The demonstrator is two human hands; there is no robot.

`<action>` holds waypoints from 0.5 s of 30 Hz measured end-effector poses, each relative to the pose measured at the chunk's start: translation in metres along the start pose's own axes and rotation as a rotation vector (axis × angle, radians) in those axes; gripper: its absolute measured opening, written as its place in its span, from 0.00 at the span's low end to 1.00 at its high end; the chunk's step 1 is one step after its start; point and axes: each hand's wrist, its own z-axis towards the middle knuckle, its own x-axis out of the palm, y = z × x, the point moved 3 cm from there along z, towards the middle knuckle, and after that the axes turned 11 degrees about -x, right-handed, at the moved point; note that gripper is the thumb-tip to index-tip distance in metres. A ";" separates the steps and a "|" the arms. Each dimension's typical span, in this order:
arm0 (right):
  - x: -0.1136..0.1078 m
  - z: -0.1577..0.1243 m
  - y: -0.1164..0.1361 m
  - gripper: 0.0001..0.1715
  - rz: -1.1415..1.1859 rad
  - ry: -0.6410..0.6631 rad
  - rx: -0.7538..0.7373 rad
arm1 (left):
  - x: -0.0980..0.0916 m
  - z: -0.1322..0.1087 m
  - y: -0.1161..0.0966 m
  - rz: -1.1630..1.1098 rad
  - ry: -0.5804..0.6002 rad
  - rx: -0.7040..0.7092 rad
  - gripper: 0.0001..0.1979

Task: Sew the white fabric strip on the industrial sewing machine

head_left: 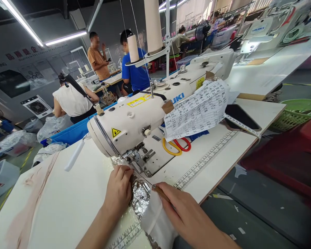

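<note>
Left hand (118,188) lies flat, fingers down on the silver fabric (140,195) near the presser foot (142,162), right hand (182,211) pinches a thin stick & white cloth (157,221); best keep fabric taut, fingertips off the needle.

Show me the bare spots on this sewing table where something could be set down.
Bare tabletop lies left of the left hand, beside the pinkish fabric. Another patch lies along the printed ruler, below the scissors. It is crowded under the machine head, where silver fabric and the right hand meet.

Needle hidden behind presser foot (145,162); paper sheet's (197,109) writing illegible.
</note>
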 end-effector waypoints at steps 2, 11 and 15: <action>-0.001 0.004 0.000 0.14 -0.013 -0.017 -0.013 | 0.001 0.000 0.001 0.027 -0.002 -0.005 0.19; -0.003 0.017 0.002 0.14 -0.049 -0.015 -0.021 | -0.002 -0.001 0.000 0.067 -0.020 -0.072 0.22; -0.002 0.018 0.002 0.15 -0.063 0.004 -0.019 | -0.004 0.000 -0.003 0.001 -0.024 -0.044 0.19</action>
